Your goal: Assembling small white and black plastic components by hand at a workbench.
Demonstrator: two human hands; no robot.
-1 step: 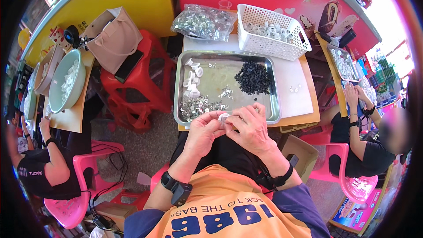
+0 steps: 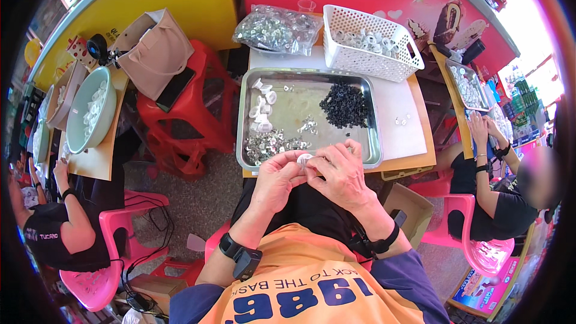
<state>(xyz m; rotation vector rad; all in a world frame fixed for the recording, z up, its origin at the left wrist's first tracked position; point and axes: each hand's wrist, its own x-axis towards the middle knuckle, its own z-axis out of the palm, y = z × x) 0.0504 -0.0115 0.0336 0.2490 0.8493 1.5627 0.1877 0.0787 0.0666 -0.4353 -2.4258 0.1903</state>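
A small round white plastic part [image 2: 303, 159] is pinched between the thumb and fingers of my left hand [image 2: 277, 179], just over the near edge of the metal tray [image 2: 288, 74]. The bent fingertips of my right hand [image 2: 339, 171] close on the same part from the right; any smaller piece between them is hidden. Inside the tray, white plastic parts [image 2: 261, 108] lie at the left and small metal pieces [image 2: 270, 144] at the near left. A few more metal pieces [image 2: 308, 125] sit in the middle, and a pile of small black pieces [image 2: 345, 105] is at the far right.
Behind the tray are a clear bag of metal parts [image 2: 277, 31] and a white perforated basket [image 2: 360, 63]. A red stool [image 2: 198, 102] carrying a beige bag [image 2: 153, 54] stands left. People work at side tables, one near a green basin [image 2: 107, 129].
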